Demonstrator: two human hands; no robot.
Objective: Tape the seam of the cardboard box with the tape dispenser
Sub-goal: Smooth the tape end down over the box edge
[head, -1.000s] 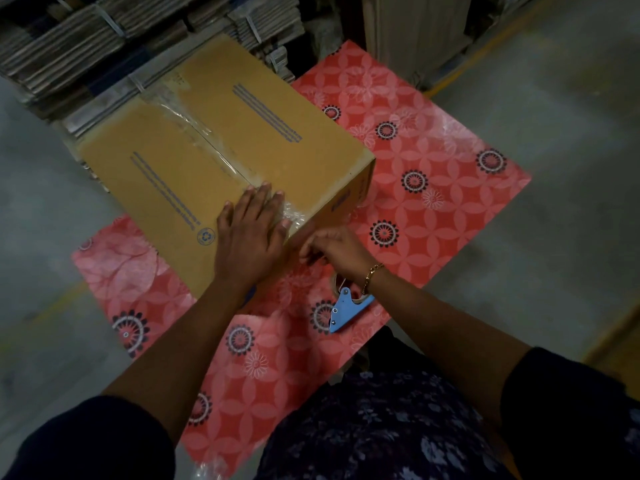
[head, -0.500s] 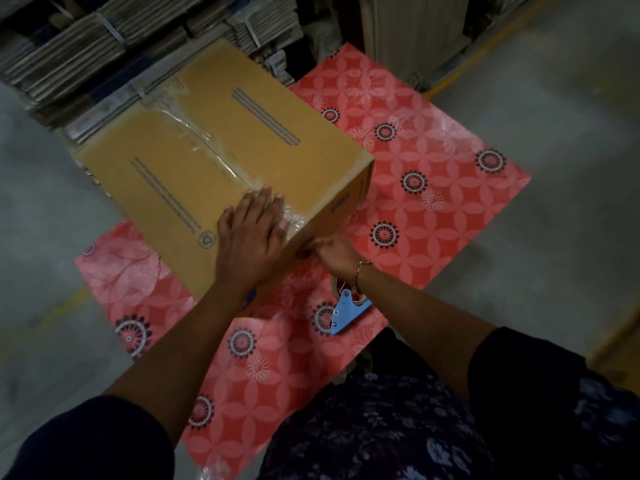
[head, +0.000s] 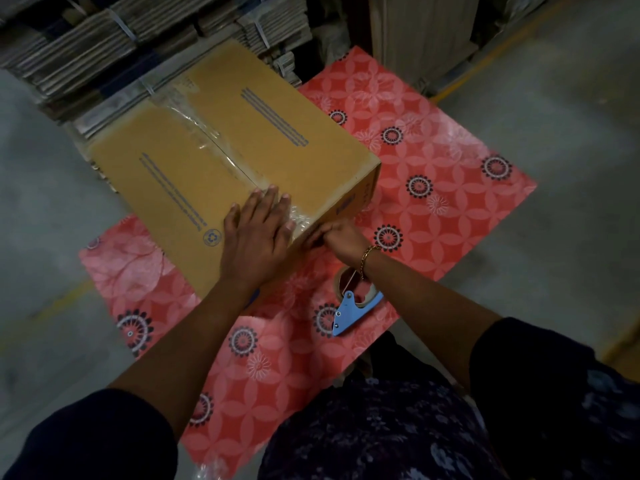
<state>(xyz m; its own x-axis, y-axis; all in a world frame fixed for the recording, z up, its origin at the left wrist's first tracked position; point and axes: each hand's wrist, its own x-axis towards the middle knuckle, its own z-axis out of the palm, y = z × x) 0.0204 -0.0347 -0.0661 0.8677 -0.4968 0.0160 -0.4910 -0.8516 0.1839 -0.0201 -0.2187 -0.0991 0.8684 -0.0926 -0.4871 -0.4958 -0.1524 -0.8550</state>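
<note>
A brown cardboard box [head: 194, 174] lies on a red flowered mat [head: 433, 174]. Clear tape [head: 204, 133] runs along its top seam toward the near corner. My left hand [head: 258, 237] lies flat, fingers spread, on the tape at the box's near edge. My right hand [head: 341, 235] presses with curled fingers against the box's near side just below that edge; whether it pinches the tape end I cannot tell. The blue tape dispenser [head: 351, 306] lies on the mat under my right wrist, untouched.
Bundles of flattened cardboard [head: 104, 39] are stacked behind the box. A tall board or carton [head: 415, 32] stands at the back right. Grey concrete floor [head: 571, 116] with a yellow line surrounds the mat. My lap in dark flowered cloth [head: 381, 427] fills the bottom.
My right hand has moved up and forward from near the dispenser to the box's near side. My left hand stays flat on the taped edge.
</note>
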